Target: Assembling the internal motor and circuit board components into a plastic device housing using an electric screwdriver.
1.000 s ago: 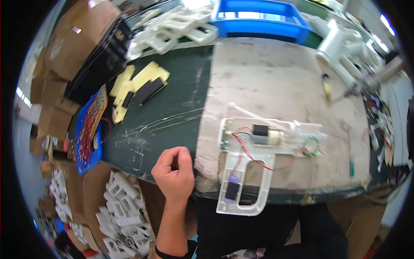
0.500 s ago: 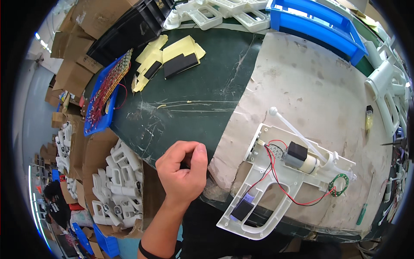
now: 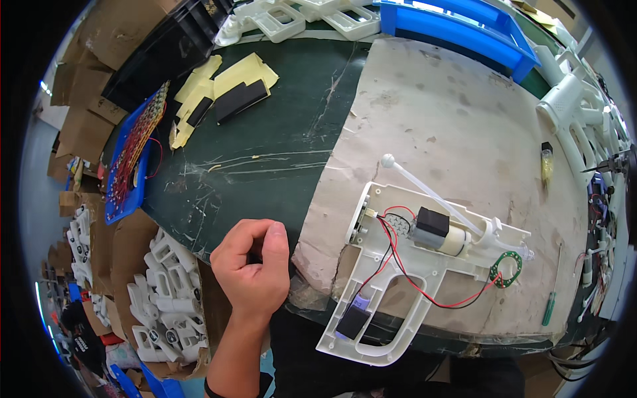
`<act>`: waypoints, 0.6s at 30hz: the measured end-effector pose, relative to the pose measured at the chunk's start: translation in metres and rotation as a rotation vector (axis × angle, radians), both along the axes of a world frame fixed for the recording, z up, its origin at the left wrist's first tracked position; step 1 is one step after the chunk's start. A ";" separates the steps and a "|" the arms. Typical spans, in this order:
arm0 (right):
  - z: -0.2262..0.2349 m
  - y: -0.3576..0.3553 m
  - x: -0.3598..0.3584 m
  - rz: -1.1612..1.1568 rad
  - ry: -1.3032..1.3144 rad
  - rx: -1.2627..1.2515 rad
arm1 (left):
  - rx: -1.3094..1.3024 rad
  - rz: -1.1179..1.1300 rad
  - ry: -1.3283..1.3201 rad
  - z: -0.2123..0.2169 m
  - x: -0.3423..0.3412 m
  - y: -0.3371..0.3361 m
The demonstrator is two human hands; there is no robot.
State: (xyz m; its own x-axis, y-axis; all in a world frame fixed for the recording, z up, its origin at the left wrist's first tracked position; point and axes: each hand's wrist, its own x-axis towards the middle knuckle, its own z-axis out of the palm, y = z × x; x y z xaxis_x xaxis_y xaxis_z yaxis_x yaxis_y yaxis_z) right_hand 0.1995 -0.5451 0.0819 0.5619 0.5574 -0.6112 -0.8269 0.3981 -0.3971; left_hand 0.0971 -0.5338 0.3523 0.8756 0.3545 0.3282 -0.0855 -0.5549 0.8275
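Note:
My left hand (image 3: 253,265) is closed in a loose fist at the near edge of the table, thumb against the curled forefinger; nothing shows in it. My right hand is out of sight. To the right of the fist lies an open white plastic gun-shaped shell half (image 3: 434,268) with a loop handle. Inside it sit a motor with a black foam pad (image 3: 432,221), red and black wires, and a purple part with a black pad (image 3: 353,322) in the handle. A thin white tube (image 3: 431,192) with a ball end slants across. A green ring circuit board (image 3: 506,269) hangs at its right end.
A screwdriver (image 3: 549,308) and a small yellowish bottle (image 3: 547,166) lie right. Blue trays (image 3: 464,30) and white shells stand behind. Black foam pads on yellow paper (image 3: 242,99) and a blue tray of wired boards (image 3: 136,159) are left. A carton of white shells (image 3: 211,312) stands below.
The whole view has shifted, so the table and the shell appear further left. A dark object at the right edge shows more. My left hand keeps its fist.

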 end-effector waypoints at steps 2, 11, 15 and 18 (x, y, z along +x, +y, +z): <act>-0.006 -0.012 -0.002 -0.012 0.002 -0.030 | -0.022 -0.014 -0.004 -0.001 0.002 -0.001; -0.020 -0.048 -0.049 0.011 0.040 -0.159 | -0.069 0.036 -0.091 -0.005 0.010 -0.003; -0.019 -0.059 -0.069 0.035 0.047 -0.213 | -0.149 0.004 -0.127 -0.006 0.010 -0.002; -0.016 -0.068 -0.076 0.048 0.037 -0.253 | -0.135 -0.019 -0.159 -0.005 0.009 0.000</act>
